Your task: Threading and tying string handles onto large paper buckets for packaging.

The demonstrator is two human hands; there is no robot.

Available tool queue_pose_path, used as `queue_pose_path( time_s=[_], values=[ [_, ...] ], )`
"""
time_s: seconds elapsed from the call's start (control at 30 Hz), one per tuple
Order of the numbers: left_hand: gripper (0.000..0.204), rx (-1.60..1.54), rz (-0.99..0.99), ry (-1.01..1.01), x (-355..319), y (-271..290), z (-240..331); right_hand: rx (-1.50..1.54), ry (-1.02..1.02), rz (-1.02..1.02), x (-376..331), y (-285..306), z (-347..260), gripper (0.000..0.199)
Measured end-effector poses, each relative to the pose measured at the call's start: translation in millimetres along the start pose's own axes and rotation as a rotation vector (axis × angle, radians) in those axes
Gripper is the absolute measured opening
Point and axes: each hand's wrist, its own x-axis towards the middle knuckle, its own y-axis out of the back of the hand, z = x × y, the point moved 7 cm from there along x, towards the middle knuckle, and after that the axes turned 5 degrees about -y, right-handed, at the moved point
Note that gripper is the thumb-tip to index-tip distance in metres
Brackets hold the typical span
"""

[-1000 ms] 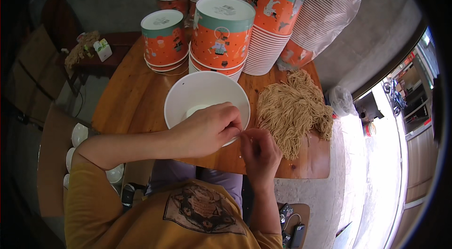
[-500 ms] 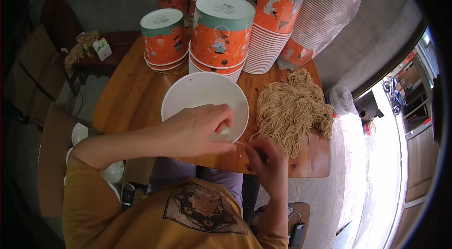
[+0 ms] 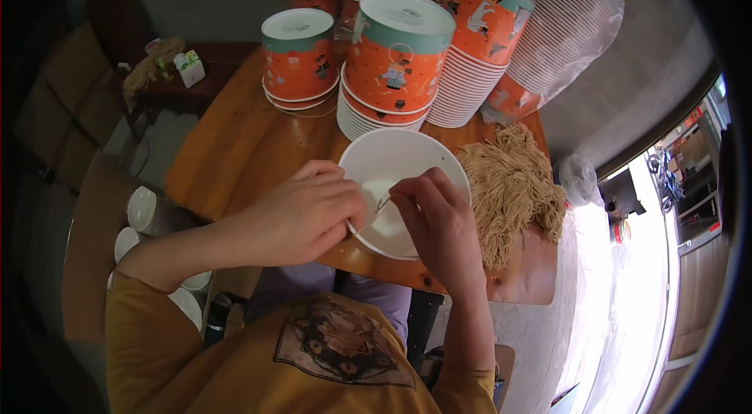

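Note:
A white-lined paper bucket [image 3: 403, 149] stands mouth up at the table's front edge, tilted a little toward me. My left hand [image 3: 317, 210] is closed at its left rim, with the fingertips curled over the edge. Over the bucket's mouth, my right hand [image 3: 439, 218] pinches a thin strand of string [image 3: 382, 203] between thumb and forefinger. The strand's other end is hard to make out against the white inside. A small dark hole shows near the far right rim. To the right lies a heap of beige strings [image 3: 513, 191].
Upside-down stacks of orange and green paper buckets [image 3: 399, 61] stand behind, some in clear plastic [image 3: 576, 30]. A cardboard box [image 3: 98, 257] at lower left holds white buckets [image 3: 142, 209]. A side bench with a small white-green packet [image 3: 189, 69] is at far left.
My right hand has moved up over the bucket's mouth with the strand. My left hand has drawn back left to the rim. The bucket has turned, its hole now at far right.

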Motion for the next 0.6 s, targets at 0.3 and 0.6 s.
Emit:
queue_pose_path(
  time_s=[0.3,0.6],
  values=[
    [0.011,0.006,0.137,0.237,4,-13,-15,-0.051,-0.081,0.084,5,-5,7,0.005],
    [0.016,0.02,0.209,0.059,-7,1,-4,-0.082,-0.156,0.142,8,-4,15,0.006]
  ],
)
